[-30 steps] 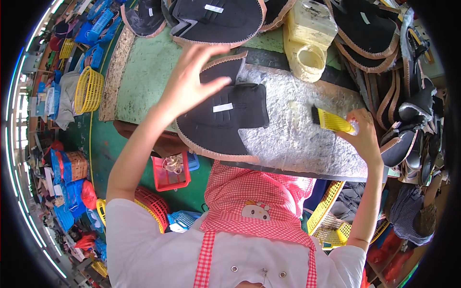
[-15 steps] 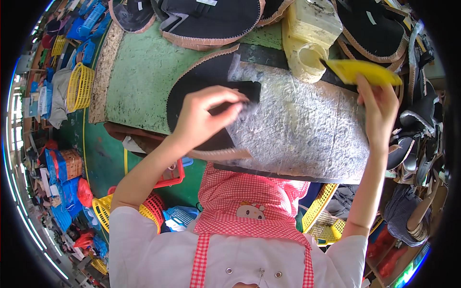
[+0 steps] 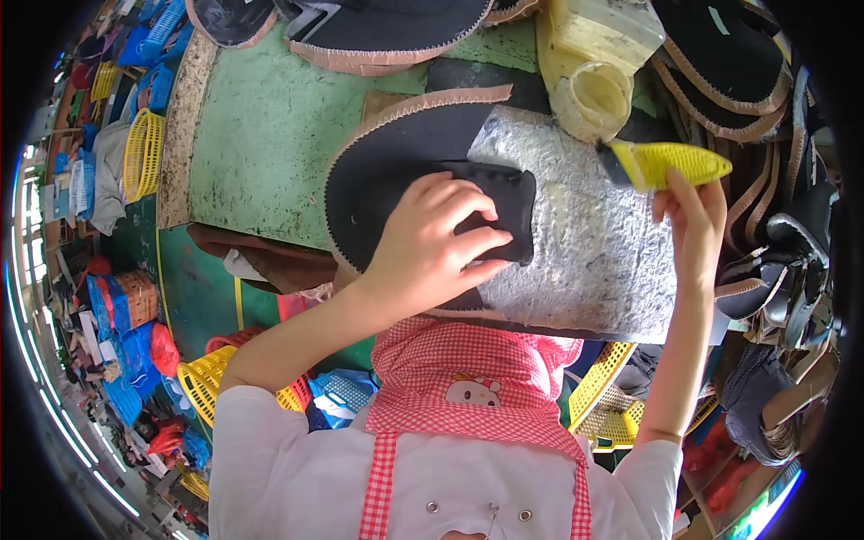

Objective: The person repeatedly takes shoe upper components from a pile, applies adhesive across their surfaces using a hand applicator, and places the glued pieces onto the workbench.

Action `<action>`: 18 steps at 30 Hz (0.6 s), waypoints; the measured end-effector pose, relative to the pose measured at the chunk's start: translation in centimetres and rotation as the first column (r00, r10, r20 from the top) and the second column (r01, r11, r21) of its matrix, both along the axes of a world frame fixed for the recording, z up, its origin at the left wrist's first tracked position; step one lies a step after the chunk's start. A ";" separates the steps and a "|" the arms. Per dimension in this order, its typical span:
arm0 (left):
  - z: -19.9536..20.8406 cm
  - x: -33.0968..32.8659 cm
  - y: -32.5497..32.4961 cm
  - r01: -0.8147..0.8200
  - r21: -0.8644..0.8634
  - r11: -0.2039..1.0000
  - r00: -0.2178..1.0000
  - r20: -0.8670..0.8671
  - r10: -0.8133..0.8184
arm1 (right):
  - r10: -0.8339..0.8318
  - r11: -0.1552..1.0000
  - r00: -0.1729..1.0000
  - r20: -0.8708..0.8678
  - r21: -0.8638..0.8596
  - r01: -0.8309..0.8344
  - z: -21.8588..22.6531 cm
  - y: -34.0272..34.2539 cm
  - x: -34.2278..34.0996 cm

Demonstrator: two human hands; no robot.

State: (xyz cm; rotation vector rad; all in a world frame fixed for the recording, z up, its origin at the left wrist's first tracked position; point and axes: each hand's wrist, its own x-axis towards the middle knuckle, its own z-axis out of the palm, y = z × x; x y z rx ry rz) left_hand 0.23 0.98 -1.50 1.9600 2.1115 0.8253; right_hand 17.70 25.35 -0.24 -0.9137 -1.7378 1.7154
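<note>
My left hand (image 3: pixel 432 238) lies on a curved black shoe upper (image 3: pixel 373 175) with a stitched tan edge, its fingers spread and pressing down. Beneath the fingertips is a squarish black patch (image 3: pixel 517 202) on the upper, its right end over a whitish, glue-crusted board (image 3: pixel 594 243). My right hand (image 3: pixel 697 220) is closed round a yellow-handled brush (image 3: pixel 679 166) with dark bristles. The brush is held above the board's right side, its bristles close to the mouth of a cloudy yellowish plastic glue container (image 3: pixel 589 99).
The green worktop (image 3: pixel 270 144) stretches left of the board. More black uppers (image 3: pixel 387 36) lie along the far edge, and others (image 3: pixel 729 54) are stacked at the right. Yellow baskets (image 3: pixel 598 387) stand below the bench; a person's arm (image 3: pixel 801 400) shows at the lower right.
My left hand has moved right and opened from a pinch to lie on the patch. The upper has shifted right over the board. The brush has tipped and moved slightly lower and left.
</note>
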 end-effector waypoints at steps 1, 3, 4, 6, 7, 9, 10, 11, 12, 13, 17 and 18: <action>-0.8 0.3 -0.5 0.003 0.033 0.999 1.000 -0.011 -0.003 | -0.005 0.999 1.000 -0.002 0.045 0.005 -0.1 -1.3 0.2; -1.9 0.1 -1.1 -0.010 0.111 0.994 0.997 0.071 0.002 | 0.045 0.999 0.998 -0.039 0.021 -0.044 -0.5 -3.7 0.2; -2.2 -0.1 -1.4 0.009 0.063 0.998 0.998 0.069 -0.013 | 0.147 0.983 0.987 0.061 0.101 -0.153 -1.0 -4.5 -0.1; -2.2 -0.5 -1.8 0.037 -0.030 0.999 0.999 0.020 -0.037 | 0.125 0.900 0.962 0.243 0.381 -0.213 -1.9 -5.3 -0.8; -2.1 -0.7 -1.8 0.039 0.008 0.999 0.999 0.021 -0.039 | 0.036 0.925 0.981 0.189 0.366 -0.104 -2.2 -5.4 -1.2; -2.0 -0.7 -1.6 0.046 -0.054 0.997 0.998 0.040 -0.044 | 0.078 0.962 0.997 -0.024 0.264 -0.068 -2.7 -5.3 -1.7; -1.8 -0.6 -1.5 0.046 -0.015 0.999 0.998 0.035 -0.046 | 0.059 0.973 0.998 0.007 0.222 -0.059 -2.9 -5.2 -1.9; -1.8 -0.6 -1.3 0.037 -0.015 0.999 0.998 0.056 -0.036 | 0.074 0.928 0.986 0.152 0.352 -0.123 -3.0 -5.0 -2.2; -1.8 -0.6 -1.1 0.046 0.006 0.999 0.997 0.058 -0.046 | 0.080 0.862 0.964 0.255 0.469 -0.195 -3.0 -4.9 -2.4; -1.8 -0.6 -1.1 0.038 -0.012 0.999 0.996 0.080 -0.037 | 0.056 0.863 0.953 0.299 0.466 -0.196 -3.1 -4.9 -2.5; -2.0 -0.7 -1.2 0.050 0.004 0.999 0.997 0.053 -0.050 | 0.093 0.865 0.965 0.246 0.460 -0.201 -2.6 -5.3 -2.4; -2.1 -0.8 -1.2 0.050 -0.013 0.999 0.997 0.053 -0.050 | 0.041 0.861 0.976 0.214 0.488 -0.143 -2.4 -5.4 -2.3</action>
